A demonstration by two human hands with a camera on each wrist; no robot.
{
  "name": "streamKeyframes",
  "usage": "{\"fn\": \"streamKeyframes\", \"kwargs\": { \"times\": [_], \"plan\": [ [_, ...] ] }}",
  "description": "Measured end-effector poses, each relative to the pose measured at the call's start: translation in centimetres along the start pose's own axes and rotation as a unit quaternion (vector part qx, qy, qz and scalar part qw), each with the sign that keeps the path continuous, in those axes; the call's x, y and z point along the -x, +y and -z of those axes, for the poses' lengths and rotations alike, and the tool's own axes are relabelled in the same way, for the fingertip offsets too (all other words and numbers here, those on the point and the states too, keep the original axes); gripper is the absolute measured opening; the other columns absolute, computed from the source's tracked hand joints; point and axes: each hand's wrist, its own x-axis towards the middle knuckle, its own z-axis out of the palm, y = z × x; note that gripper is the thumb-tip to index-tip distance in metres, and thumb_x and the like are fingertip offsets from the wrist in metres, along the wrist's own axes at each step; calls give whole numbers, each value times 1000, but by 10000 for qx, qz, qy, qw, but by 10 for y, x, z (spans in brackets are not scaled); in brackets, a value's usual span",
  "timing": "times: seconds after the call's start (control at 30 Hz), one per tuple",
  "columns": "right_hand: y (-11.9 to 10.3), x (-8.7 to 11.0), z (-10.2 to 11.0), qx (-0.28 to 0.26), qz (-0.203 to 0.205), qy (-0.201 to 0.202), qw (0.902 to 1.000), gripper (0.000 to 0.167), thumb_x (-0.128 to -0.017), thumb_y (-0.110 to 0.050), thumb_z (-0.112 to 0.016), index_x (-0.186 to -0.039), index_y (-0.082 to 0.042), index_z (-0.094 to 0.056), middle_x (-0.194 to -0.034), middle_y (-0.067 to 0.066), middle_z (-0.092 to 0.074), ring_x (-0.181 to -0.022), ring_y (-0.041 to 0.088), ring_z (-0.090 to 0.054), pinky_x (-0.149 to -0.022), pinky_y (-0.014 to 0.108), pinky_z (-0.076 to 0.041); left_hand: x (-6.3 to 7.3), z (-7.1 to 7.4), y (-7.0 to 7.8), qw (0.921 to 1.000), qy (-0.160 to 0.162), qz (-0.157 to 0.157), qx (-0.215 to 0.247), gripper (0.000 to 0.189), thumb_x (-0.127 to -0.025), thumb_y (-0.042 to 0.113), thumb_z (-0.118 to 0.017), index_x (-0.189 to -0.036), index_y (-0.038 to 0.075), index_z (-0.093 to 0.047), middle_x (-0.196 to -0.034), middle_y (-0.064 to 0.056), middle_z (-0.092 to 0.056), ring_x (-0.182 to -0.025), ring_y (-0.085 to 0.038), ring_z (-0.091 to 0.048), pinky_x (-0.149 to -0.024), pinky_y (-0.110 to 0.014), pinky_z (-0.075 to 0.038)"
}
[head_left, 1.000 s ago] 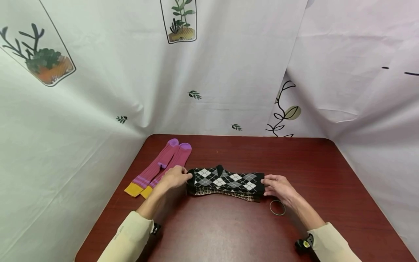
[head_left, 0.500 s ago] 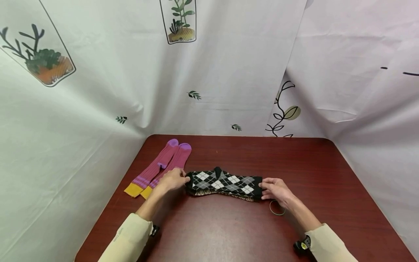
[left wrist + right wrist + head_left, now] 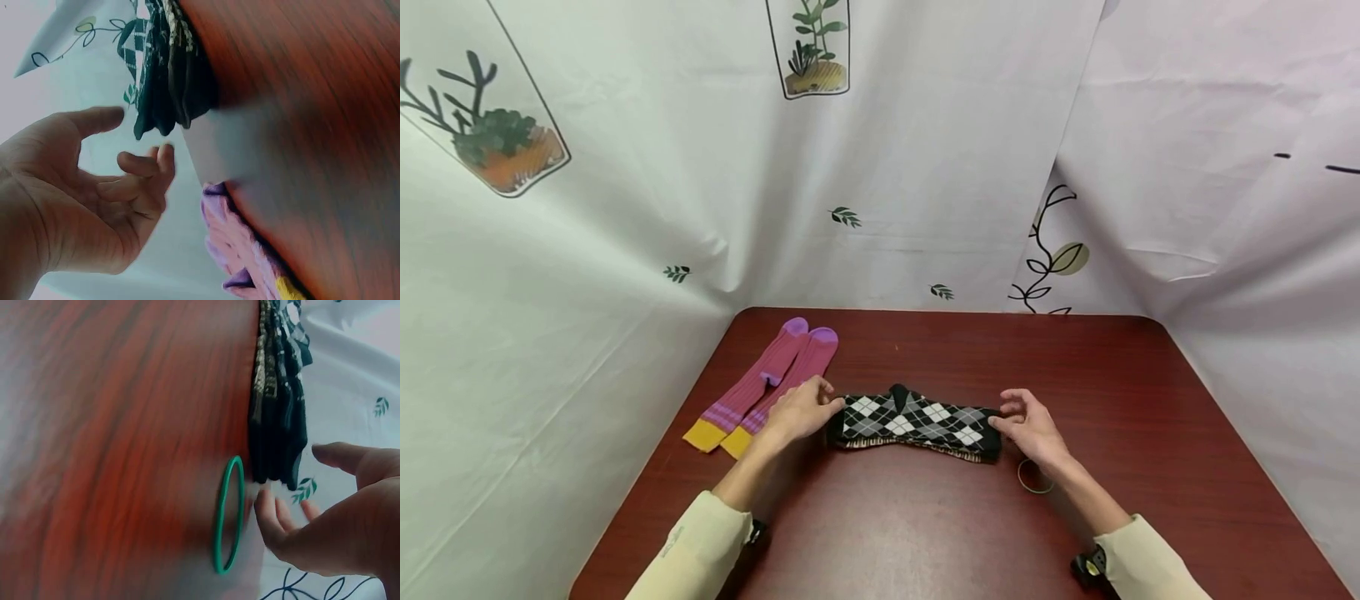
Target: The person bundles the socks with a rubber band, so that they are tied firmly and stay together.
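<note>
A stack of socks lies across the middle of the table, a black, grey and white argyle sock (image 3: 917, 419) on top and tan-patterned fabric (image 3: 260, 381) showing underneath. At the stack's left end is my left hand (image 3: 803, 410); in the left wrist view a gap shows between its relaxed fingers and the dark sock ends (image 3: 169, 94). My right hand (image 3: 1032, 427) is beside the right end, thumb by the edge and fingers spread, gripping nothing. Just in front of the right hand lies a thin green elastic band (image 3: 219, 540), partly hidden by the wrist in the head view.
Two pink socks (image 3: 748, 396) with purple toes and yellow cuffs lie at the table's left, behind the left hand. The dark red wooden table (image 3: 880, 525) meets a white printed cloth (image 3: 887, 267) at its back and sides.
The argyle sock was lowered slightly toward the front and left, squaring over the sock beneath. Both hands have since let go, their fingers opening away from the ends.
</note>
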Motion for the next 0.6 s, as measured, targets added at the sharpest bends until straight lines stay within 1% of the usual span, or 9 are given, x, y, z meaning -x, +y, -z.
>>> {"fn": "streamKeyframes", "kwargs": {
  "times": [0.1, 0.13, 0.17, 0.27, 0.33, 0.4, 0.43, 0.5, 0.6],
  "plan": [
    [-2, -1, -3, 761, 371, 22, 9964, 51, -95, -8, -78, -141, 1, -58, -133, 25, -64, -113, 36, -63, -92, 46, -51, -5, -6, 3, 9996, 192, -135, 163, 32, -99, 38, -74, -122, 17, -71, -104, 2, -74, -102, -27, -69, -89, -56, -49],
    [-2, -1, -5, 955, 452, 22, 9944, 48, -94, -9, -79, -138, 0, -62, -130, 23, -66, -113, 37, -63, -93, 46, -49, -7, -8, 3, 9995, 206, -158, 173, 28, -99, 37, -74, -120, 19, -72, -105, 1, -75, -103, -28, -69, -89, -57, -49],
    [-2, -3, -6, 1098, 524, 32, 9926, 44, -93, -8, -79, -135, -1, -66, -126, 21, -69, -109, 34, -63, -92, 45, -48, -9, -10, 1, 9995, 199, -179, 159, 25, -99, 37, -74, -118, 21, -73, -106, 2, -75, -104, -29, -70, -88, -57, -49],
    [-1, -5, -9, 1440, 627, 135, 9875, 36, -88, -5, -82, -123, -5, -75, -104, 12, -73, -89, 24, -61, -82, 38, -47, -26, -30, -24, 9996, 152, -220, -19, 20, -97, 42, -75, -110, 27, -75, -108, 4, -76, -103, -32, -71, -82, -56, -50],
    [1, -7, -10, 1558, 596, 203, 9858, 32, -86, -3, -83, -118, -6, -78, -85, 6, -68, -74, 18, -57, -74, 34, -45, -39, -45, -42, 9997, 149, -152, -150, 18, -95, 45, -76, -106, 31, -75, -109, 5, -77, -102, -33, -71, -78, -54, -51],
    [1, -9, -10, 1591, 563, 203, 9854, 31, -85, -3, -83, -116, -6, -79, -73, 2, -62, -64, 14, -53, -67, 31, -43, -53, -60, -60, 9996, 109, -25, -262, 18, -94, 50, -75, -105, 36, -75, -110, 5, -77, -102, -34, -71, -75, -53, -50],
    [2, -9, -10, 1609, 532, 193, 9854, 31, -85, -3, -83, -116, -6, -79, -69, 1, -59, -60, 13, -52, -64, 31, -42, -56, -62, -62, 9996, 48, 93, -260, 18, -93, 51, -76, -104, 36, -75, -111, 5, -77, -102, -35, -71, -75, -54, -50],
    [1, -10, -9, 1599, 487, 164, 9858, 31, -85, -3, -83, -116, -5, -79, -67, 0, -59, -58, 13, -52, -61, 30, -41, -65, -69, -71, 9993, -2, 191, -318, 22, -92, 56, -75, -103, 37, -75, -110, 4, -77, -100, -37, -71, -73, -55, -50],
    [1, -10, -8, 1602, 478, 139, 9858, 30, -86, -2, -83, -115, -5, -78, -76, 1, -66, -62, 14, -54, -62, 31, -43, -72, -73, -76, 9987, -130, 284, -408, 27, -90, 59, -75, -103, 35, -76, -107, 3, -76, -98, -37, -70, -74, -56, -51]
  ]
}}
